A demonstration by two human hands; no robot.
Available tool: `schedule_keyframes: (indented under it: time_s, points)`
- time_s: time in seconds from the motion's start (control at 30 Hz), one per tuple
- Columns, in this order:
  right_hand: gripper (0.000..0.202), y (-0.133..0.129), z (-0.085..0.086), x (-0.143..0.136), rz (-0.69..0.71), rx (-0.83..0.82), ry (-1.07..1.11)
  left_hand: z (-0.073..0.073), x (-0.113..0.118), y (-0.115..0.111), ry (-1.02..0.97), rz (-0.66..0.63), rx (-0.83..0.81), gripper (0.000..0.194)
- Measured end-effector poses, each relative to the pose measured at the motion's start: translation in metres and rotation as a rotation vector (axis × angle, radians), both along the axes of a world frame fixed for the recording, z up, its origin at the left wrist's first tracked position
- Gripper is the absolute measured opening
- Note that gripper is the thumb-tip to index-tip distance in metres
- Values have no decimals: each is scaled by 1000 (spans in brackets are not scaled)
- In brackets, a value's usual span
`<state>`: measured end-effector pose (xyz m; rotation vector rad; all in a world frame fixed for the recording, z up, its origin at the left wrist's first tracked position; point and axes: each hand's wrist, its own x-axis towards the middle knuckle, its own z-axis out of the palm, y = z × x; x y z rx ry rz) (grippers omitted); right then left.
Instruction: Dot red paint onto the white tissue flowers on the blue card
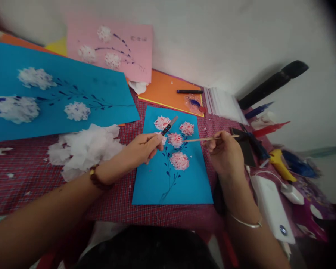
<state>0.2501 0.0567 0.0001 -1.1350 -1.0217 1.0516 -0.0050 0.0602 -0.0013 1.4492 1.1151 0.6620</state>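
My left hand is closed on a small knife with a dark handle and a pale blade that points up and right. My right hand pinches a thin wooden stick. The stick's left tip reaches the middle pink-and-white paper flower; whether it touches is unclear. Both hands are over or beside a blue sheet bearing several such flowers, with painted dark stems and leaves. One flower is partly hidden behind my left hand. Crumpled white tissue paper lies left of the sheet, under my left forearm.
At the left stands a larger blue sheet with white flowers, and behind it a pink sheet. A dark pen lies on the orange board. On the right are a yellow-handled tool and a white power bank.
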Motion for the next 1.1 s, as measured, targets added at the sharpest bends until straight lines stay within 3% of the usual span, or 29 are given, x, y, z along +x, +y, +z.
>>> schedule_keyframes:
  time_s: [0.2,0.43,0.53,0.63,0.7,0.97,1.1]
  points:
    - [24,-1,-1,1,21,-5,78,0,1,-7,-168,66,-52,36]
    - [8,-13,8,-8,122,103,33,2,4,-8,-122,36,-67,28]
    - [10,-16,9,-9,144,119,-28,2,2,-8,-329,45,-151,28]
    - [13,-17,8,-7,87,175,-187,2,-1,-7,-675,42,-355,34]
    - [14,-17,7,-4,20,211,-328,2,-2,-6,-787,44,-430,36]
    - [25,0,4,38,-89,250,-951,1,-4,-4,-761,108,-353,29]
    - [28,11,0,64,-117,63,-1143,2,-6,-2,-685,105,-346,27]
